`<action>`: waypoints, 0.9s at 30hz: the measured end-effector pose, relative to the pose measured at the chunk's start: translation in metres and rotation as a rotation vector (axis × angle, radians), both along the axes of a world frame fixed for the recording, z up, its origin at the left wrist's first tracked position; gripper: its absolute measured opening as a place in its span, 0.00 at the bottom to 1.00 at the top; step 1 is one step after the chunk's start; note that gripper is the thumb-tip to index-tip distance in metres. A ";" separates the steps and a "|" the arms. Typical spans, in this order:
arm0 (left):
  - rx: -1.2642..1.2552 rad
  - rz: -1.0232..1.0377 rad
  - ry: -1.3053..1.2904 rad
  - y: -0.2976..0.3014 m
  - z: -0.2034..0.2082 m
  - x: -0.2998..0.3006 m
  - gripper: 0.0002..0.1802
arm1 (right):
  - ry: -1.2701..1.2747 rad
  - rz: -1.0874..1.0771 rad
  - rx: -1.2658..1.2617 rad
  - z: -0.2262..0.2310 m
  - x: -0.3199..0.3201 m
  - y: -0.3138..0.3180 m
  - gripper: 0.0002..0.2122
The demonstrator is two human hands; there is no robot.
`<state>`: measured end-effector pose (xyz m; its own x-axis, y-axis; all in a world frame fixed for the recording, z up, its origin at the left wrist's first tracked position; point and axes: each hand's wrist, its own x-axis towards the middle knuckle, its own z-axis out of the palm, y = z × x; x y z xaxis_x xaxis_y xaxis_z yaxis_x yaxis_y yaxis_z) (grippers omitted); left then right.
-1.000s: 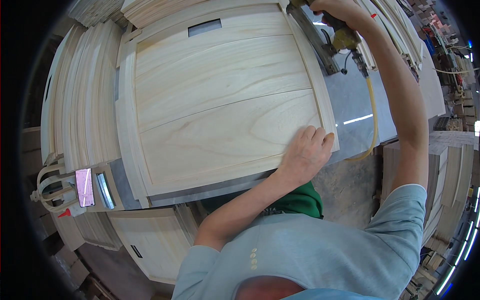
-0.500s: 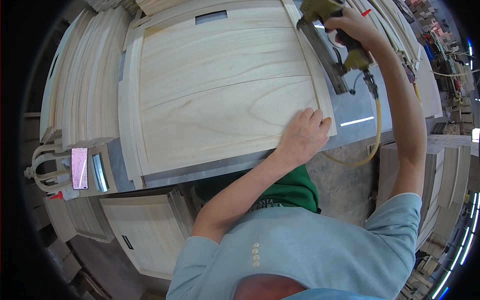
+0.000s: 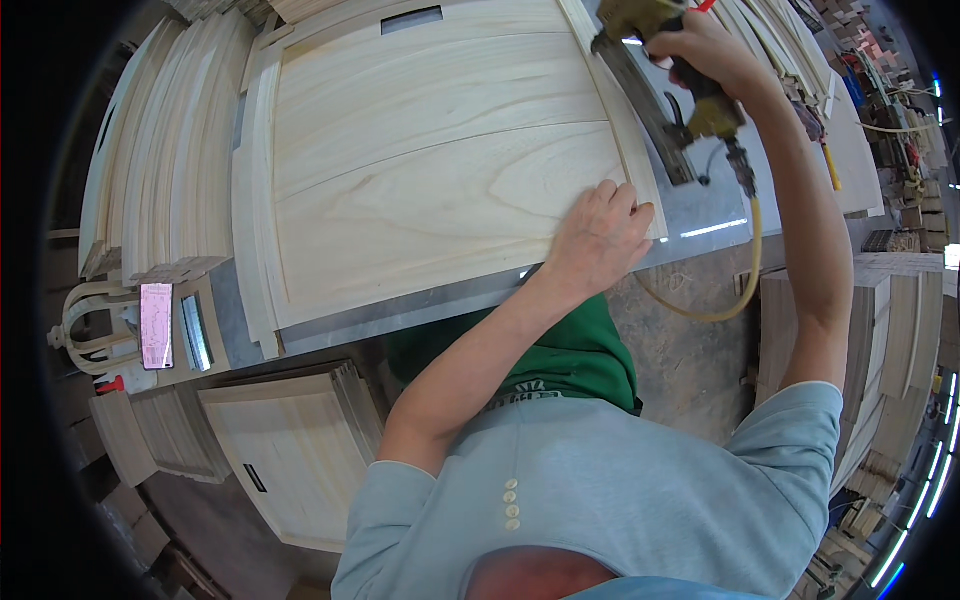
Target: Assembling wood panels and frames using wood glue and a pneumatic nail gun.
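Observation:
A pale wooden panel [image 3: 440, 185] with a raised frame and a small rectangular slot near its far end lies flat on a grey table. Over its near right corner, my left hand [image 3: 603, 235] is closed, fingers curled on the frame strip at the right edge. My right hand [image 3: 705, 55] grips a nail gun [image 3: 715, 110] by its handle, its magazine angled down along the panel's right side. The nose of the gun is close to the frame strip; whether it touches cannot be made out. A yellow air hose [image 3: 755, 250] loops down from the handle.
Stacked wooden panels [image 3: 185, 150] stand on the table's left. Near them lie a phone with a pink screen [image 3: 157, 325] and a wooden clamp-like frame [image 3: 85, 325]. More panels [image 3: 290, 450] lean below the table. Timber stacks [image 3: 880, 340] stand at the right.
The panel has slid slightly away from me, along with my left hand. My right hand and the nail gun stay almost in place. The whole view has shifted a little.

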<state>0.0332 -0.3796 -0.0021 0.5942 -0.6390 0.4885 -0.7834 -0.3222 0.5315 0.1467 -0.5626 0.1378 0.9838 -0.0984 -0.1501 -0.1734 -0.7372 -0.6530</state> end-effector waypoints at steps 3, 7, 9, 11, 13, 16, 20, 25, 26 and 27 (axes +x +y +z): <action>-0.007 0.001 -0.003 0.001 0.001 0.001 0.18 | -0.042 0.034 -0.021 0.000 -0.019 0.004 0.14; -0.013 -0.008 -0.011 0.001 -0.001 0.002 0.18 | -0.090 0.003 -0.031 -0.004 -0.031 0.003 0.14; -0.037 -0.012 -0.022 0.000 -0.001 0.001 0.18 | -0.080 0.006 -0.059 -0.008 -0.031 -0.005 0.14; -0.037 0.002 -0.022 -0.001 -0.002 0.002 0.18 | -0.053 0.000 -0.040 -0.004 -0.041 -0.002 0.14; -0.034 0.014 -0.018 -0.001 -0.002 0.001 0.18 | 0.005 -0.027 -0.001 -0.001 -0.056 0.002 0.14; -0.028 0.014 -0.018 -0.001 0.000 0.001 0.19 | -0.002 -0.046 -0.005 -0.002 -0.068 0.003 0.14; -0.027 0.004 -0.011 0.000 0.001 0.003 0.19 | -0.016 -0.043 0.015 -0.008 -0.071 0.000 0.13; -0.041 -0.008 -0.024 -0.003 -0.002 0.001 0.18 | 0.040 -0.089 0.093 0.000 -0.108 0.004 0.11; -0.041 -0.013 -0.022 -0.002 -0.002 0.001 0.18 | 0.042 -0.094 0.094 -0.001 -0.110 0.004 0.11; -0.043 -0.009 -0.019 -0.001 -0.003 0.001 0.18 | 0.049 -0.097 0.086 -0.003 -0.111 0.004 0.11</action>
